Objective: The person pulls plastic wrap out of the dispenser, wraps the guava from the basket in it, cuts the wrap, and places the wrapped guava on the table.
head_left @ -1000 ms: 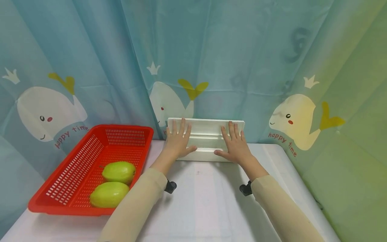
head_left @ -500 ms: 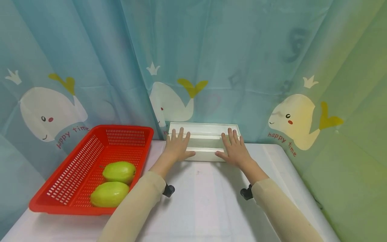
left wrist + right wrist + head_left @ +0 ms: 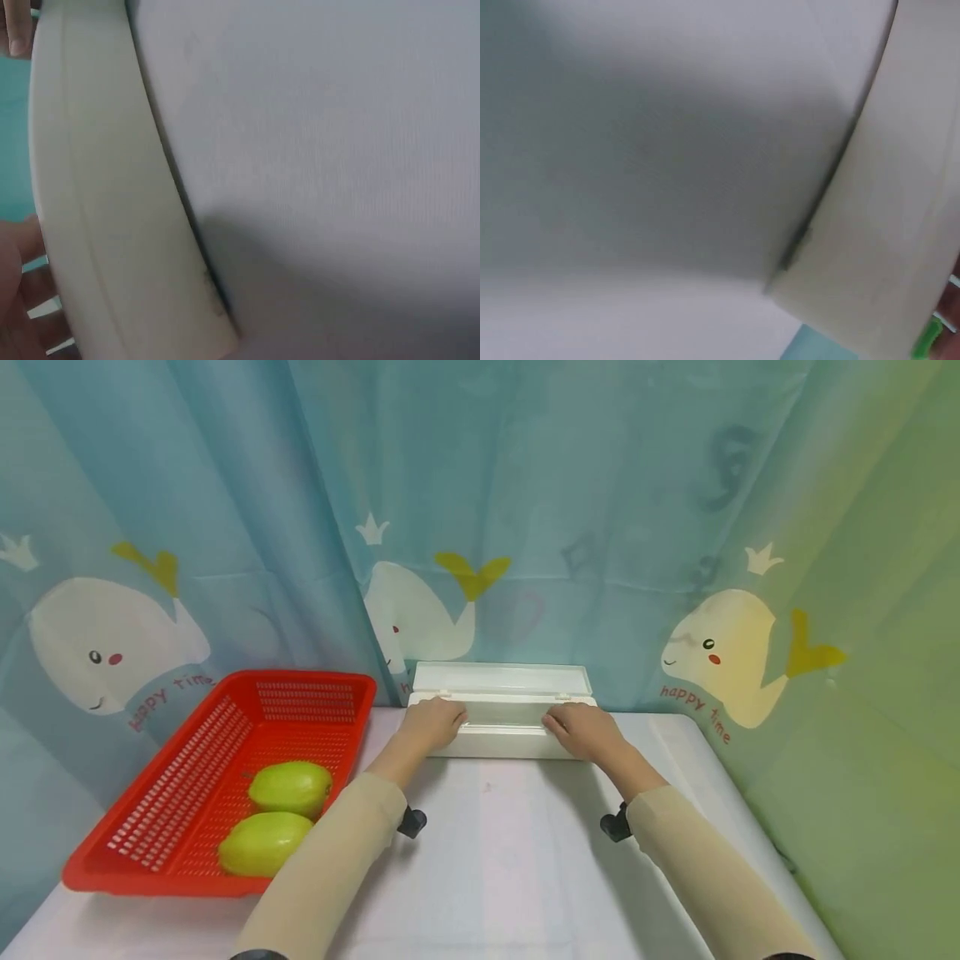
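A long white box [image 3: 517, 746] stands against the curtain with its hinged lid [image 3: 502, 678] tipped back. My left hand [image 3: 431, 725] grips it at the left, fingers curled over the front rim; my right hand [image 3: 585, 729] does the same at the right. In the left wrist view, the left hand's fingers [image 3: 41, 289] bend past the rim beside the box's front wall [image 3: 127, 195]. Most of the right hand's fingers hide behind the wall in the right wrist view, where a small bright green thing [image 3: 928, 339] shows beside them. The box's floor is mostly hidden.
On the left stands a red perforated basket [image 3: 217, 883] holding two green oval fruits [image 3: 289, 788]. A pale cloth covers the table [image 3: 502, 860]. Behind hangs a blue curtain [image 3: 525, 510] with whale prints; a green curtain [image 3: 885, 760] borders the right.
The lid tipped further back between the first two earlier frames. Both hands, flat with spread fingers before, have come down off it and curled over the box's front rim. The basket stays put.
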### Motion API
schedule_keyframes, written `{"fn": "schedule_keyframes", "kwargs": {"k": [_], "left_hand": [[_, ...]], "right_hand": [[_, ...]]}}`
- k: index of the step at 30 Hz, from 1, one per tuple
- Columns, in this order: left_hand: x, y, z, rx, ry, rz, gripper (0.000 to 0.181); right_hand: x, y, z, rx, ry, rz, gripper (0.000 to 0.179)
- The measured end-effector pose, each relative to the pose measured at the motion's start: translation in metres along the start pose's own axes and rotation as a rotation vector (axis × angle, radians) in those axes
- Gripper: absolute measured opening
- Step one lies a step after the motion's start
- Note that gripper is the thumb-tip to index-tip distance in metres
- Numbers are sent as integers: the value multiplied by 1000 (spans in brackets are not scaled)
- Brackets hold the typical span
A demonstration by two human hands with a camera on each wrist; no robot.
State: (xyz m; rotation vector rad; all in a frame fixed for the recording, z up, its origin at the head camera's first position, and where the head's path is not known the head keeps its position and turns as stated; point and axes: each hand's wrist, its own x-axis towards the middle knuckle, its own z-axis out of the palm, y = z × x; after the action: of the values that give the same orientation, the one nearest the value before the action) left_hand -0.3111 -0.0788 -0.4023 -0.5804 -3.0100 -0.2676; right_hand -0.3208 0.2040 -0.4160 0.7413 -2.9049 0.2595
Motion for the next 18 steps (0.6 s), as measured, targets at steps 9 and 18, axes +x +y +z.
{"fn": "schedule_keyframes", "kwargs": {"k": [9, 18], "left_hand": [[19, -6, -15, 24, -208, -8, 31], [32, -14, -7, 122, -167, 75, 37]], "right_hand": [[16, 0, -13, -26, -203, 33, 34], [16, -1, -13, -17, -205, 52, 33]]}}
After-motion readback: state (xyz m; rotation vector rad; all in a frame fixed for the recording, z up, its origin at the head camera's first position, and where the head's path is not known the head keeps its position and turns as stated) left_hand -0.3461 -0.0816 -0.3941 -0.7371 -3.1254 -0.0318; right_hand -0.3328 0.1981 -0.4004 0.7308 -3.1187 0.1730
